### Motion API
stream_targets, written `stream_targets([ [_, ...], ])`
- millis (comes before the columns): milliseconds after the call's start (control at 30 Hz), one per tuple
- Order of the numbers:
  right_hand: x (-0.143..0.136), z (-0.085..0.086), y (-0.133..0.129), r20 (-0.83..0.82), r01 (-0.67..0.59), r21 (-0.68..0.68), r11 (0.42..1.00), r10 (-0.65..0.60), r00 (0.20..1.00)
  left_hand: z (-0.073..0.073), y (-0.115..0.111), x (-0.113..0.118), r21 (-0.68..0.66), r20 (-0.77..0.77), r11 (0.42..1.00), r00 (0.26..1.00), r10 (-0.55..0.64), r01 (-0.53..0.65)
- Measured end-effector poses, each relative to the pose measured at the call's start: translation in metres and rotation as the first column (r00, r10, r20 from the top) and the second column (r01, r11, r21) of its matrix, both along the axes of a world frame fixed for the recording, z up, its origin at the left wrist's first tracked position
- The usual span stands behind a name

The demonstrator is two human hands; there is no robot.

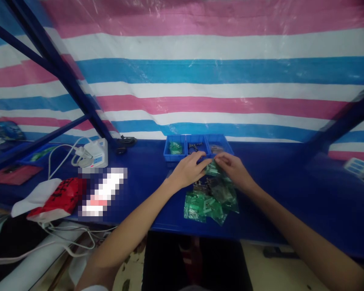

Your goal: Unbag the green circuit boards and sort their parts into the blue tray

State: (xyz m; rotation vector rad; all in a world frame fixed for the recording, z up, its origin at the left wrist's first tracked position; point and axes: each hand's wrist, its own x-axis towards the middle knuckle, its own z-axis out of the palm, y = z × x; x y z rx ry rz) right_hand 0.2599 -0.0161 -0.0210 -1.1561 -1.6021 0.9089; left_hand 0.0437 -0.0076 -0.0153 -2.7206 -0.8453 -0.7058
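My right hand [233,169] pinches the top edge of a small green plastic bag [212,169], its thumb and fingertips together. From the other side, my left hand [191,169] has its thumb at the same bag's upper corner with the fingers curled; its grip is partly hidden. Below the hands lies a pile of small clear bags, with green bags [204,206] in front and bags of darker contents [223,190] behind. Just beyond my hands stands a blue divided tray [166,152]. Green pieces [176,148], small dark metal parts [195,146] and brownish pieces [216,149] lie in its three compartments.
A white power strip [100,153] with plugged-in cables stands at the left on the blue table [279,182]. Nearer are a red and white bag [62,198] and a blurred-out patch. Blue metal posts [75,95] frame a striped sheet [206,72] behind.
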Motion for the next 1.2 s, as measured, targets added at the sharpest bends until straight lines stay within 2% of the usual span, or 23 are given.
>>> stream_targets([
  [133, -0.004, 0.0, -0.004, 0.072, 0.01, 0.102, 0.995, -0.017, 0.997, -0.003, -0.001, 0.0, -0.003, 0.062, 0.999, 0.997, 0.047, -0.047],
  [233, -0.004, 0.0, -0.008, 0.185, -0.064, 0.19, 0.98, 0.029, 0.982, -0.007, 0.001, 0.002, -0.052, 0.118, 0.994, 0.988, 0.104, -0.098],
  [333, -0.006, 0.0, -0.01, 0.228, -0.106, 0.175, 0.979, 0.065, 0.972, -0.01, 0.0, 0.004, -0.126, 0.211, 0.982, 0.964, 0.163, -0.139],
  [433, -0.007, 0.001, -0.01, 0.192, -0.05, 0.127, 0.991, 0.025, 0.981, -0.008, -0.003, 0.005, -0.221, 0.273, 0.967, 0.944, 0.185, -0.126],
  [533, -0.006, 0.003, -0.009, 0.118, -0.017, 0.084, 0.996, 0.007, 0.993, -0.005, -0.007, 0.006, -0.263, 0.265, 0.962, 0.954, 0.139, -0.068],
  [667, -0.004, 0.008, -0.01, 0.039, 0.007, 0.05, 0.999, -0.009, 0.999, -0.005, -0.009, 0.006, -0.222, 0.219, 0.975, 0.973, 0.069, -0.019],
  [867, -0.005, 0.01, -0.014, 0.021, -0.05, -0.001, 0.999, 0.05, 0.999, -0.007, -0.005, 0.002, -0.165, 0.189, 0.985, 0.978, 0.084, -0.052],
  [1000, -0.007, 0.013, -0.015, -0.018, -0.032, 0.051, 0.998, 0.033, 0.999, -0.005, -0.006, 0.002, -0.176, 0.207, 0.983, 0.974, 0.096, -0.059],
  [1200, -0.005, 0.02, -0.019, 0.0, -0.049, 0.104, 0.993, 0.049, 0.999, -0.003, -0.008, 0.005, -0.311, 0.362, 0.949, 0.93, 0.071, 0.049],
])
